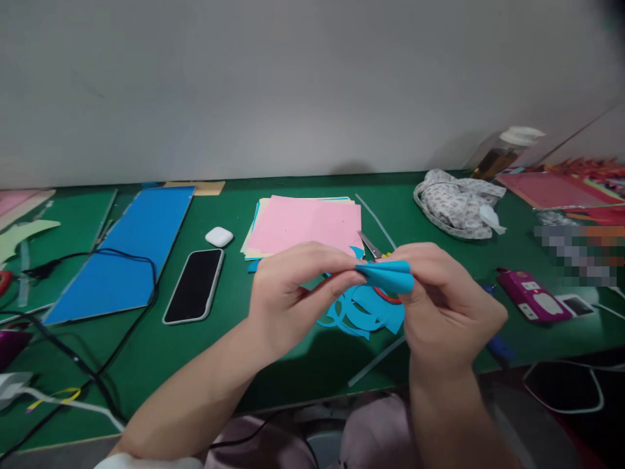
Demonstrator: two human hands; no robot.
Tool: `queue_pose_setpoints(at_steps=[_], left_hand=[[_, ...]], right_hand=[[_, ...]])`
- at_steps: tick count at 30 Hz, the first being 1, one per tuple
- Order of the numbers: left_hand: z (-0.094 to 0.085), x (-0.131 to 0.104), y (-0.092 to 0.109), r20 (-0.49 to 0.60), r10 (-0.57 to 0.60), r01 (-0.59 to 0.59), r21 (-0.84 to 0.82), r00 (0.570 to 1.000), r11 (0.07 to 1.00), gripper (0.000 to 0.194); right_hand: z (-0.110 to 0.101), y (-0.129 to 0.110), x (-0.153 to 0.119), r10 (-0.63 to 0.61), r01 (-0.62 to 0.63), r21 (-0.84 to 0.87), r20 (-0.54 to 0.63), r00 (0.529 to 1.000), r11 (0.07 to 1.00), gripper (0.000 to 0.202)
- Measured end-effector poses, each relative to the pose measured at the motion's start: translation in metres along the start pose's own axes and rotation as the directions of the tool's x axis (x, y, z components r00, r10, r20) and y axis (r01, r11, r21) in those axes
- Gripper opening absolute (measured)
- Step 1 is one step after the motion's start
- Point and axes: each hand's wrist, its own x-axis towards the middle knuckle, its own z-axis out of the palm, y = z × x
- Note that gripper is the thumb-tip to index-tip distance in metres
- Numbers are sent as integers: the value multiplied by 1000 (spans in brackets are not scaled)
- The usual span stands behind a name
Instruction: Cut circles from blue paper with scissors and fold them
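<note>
A folded piece of blue paper (389, 277) is held up above the green table, spanning the gap between my two hands. My left hand (300, 299) pinches its narrow left end between thumb and finger. At the wider, rounded end my right hand (442, 303) grips it with thumb and fingers. Below the hands lie blue paper scraps (359, 309) with curved cut edges. Scissors (371, 245) with an orange-red handle loop lie behind the folded paper, partly hidden by it. A stack of coloured paper (307, 225), pink on top, rests just beyond my left hand.
To the left are a phone (194, 286), a white earbud case (219, 237), a blue board (127, 254) and black cables (127, 332). At right sit a patterned cloth pouch (456, 205), a purple case (533, 296) and a bottle (505, 153). The wall (293, 91) closes off the back.
</note>
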Motion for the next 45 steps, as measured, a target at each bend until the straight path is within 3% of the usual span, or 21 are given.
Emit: queue_pose_setpoints(at_steps=[8, 13, 20, 29, 38, 45], left_hand=[[3, -2, 0, -49, -43, 43, 13, 998, 999, 7], [5, 0, 1, -75, -158, 162, 54, 985, 985, 7], [6, 0, -3, -76, -292, 291, -26, 953, 956, 5], [7, 3, -2, -36, -392, 385, -123, 919, 915, 7], [6, 4, -1, 89, -504, 511, -92, 859, 854, 13], [6, 5, -3, 177, -520, 544, -146, 836, 826, 15]], right_hand=[[6, -3, 0, 113, -112, 61, 1, 994, 992, 18], [8, 0, -2, 231, -228, 73, -33, 972, 971, 15], [9, 7, -4, 312, -309, 124, -7, 950, 943, 12], [9, 7, -4, 345, -342, 120, -4, 939, 932, 12], [10, 11, -4, 422, -411, 155, -40, 906, 898, 13], [11, 10, -3, 448, -433, 165, -61, 892, 886, 12]])
